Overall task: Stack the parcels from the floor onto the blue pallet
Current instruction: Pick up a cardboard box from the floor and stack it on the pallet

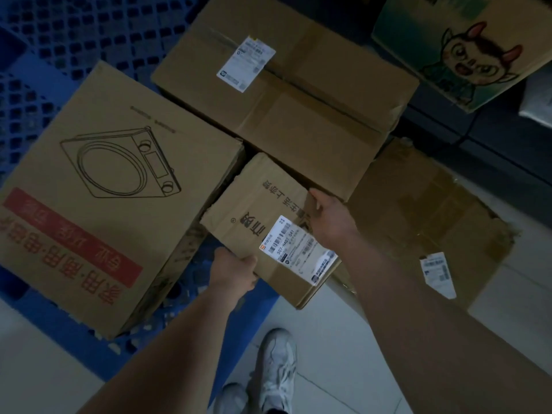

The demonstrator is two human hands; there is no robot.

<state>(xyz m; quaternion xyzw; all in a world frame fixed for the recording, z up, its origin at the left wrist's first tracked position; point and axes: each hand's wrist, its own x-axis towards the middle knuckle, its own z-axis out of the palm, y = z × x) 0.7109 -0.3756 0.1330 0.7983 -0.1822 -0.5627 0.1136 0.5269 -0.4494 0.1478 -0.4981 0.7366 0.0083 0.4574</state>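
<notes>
- Fingers of the left hand (234, 268) curl round the near edge of the small parcel (257, 222), thumb on top; a slip there would likely drop it toward the shoe (277, 363) on the floor (343, 339).
- Fingers of the right hand (331, 218) grip its far corner at a bent flap, which may fold or tear under load.
- That parcel is at the near rim of the blue pallet (59, 34), one corner overhanging the floor; released so, it could tip off.
- Just beyond, the cooker box (98, 186) and the taped box (283, 94) crowd the gap, so a hard push might jam it or crush edges.
- Farther right, a flattened parcel (427, 210) lies on the floor, not yet stacked.
</notes>
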